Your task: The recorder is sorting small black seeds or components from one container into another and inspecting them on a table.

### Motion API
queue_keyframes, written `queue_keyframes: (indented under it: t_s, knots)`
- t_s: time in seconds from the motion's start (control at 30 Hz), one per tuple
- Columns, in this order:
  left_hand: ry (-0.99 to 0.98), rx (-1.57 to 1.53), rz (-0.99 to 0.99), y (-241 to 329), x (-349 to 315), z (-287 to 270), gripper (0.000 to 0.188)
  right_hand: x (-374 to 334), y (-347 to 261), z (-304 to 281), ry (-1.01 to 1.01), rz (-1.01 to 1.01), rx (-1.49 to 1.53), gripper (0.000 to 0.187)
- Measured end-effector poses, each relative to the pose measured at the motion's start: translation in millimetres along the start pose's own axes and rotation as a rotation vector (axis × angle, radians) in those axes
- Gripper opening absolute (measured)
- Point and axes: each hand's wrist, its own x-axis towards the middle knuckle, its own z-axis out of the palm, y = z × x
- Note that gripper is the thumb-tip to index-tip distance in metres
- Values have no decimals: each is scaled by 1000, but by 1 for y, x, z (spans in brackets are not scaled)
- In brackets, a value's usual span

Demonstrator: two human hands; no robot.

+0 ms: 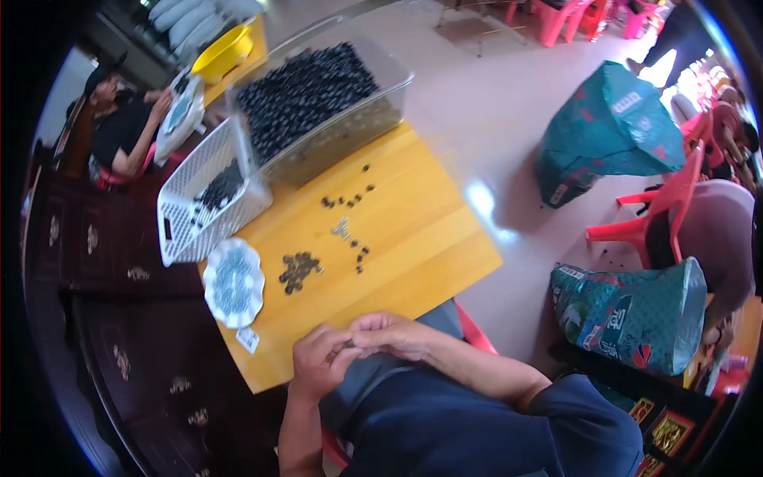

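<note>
Above the near edge of the yellow wooden table, my left hand and my right hand meet fingertip to fingertip. Both are closed in a pinch on a small dark piece, mostly covered by the fingers. Just beyond my hands lies a heap of small dark round pieces. Loose dark pieces and a few small pale silvery bits are scattered farther off. A white scalloped dish of small clear bluish pieces stands to the left, with a white tag beside it.
At the table's far side stand a large clear bin heaped with black pieces and a white perforated basket. Dark wooden cabinets line the left. Green sacks and a red chair are on the right. Other people sit nearby.
</note>
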Motion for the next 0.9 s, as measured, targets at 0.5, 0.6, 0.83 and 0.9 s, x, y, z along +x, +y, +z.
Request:
queue_keyframes:
  t_s: [0.5, 0.6, 0.83, 0.9]
  knots:
    - [17, 1, -88, 7, 7, -1, 16, 7, 5, -4, -8, -13, -41, 28]
    - [114, 81, -71, -1, 12, -20, 16, 4, 3, -8, -49, 10, -7, 32]
    - [351, 221, -43, 3, 20, -63, 13, 5, 0, 0, -50, -27, -22, 28]
    - [362, 185, -127, 1, 22, -67, 14, 5, -2, 4, -62, -1, -16, 26]
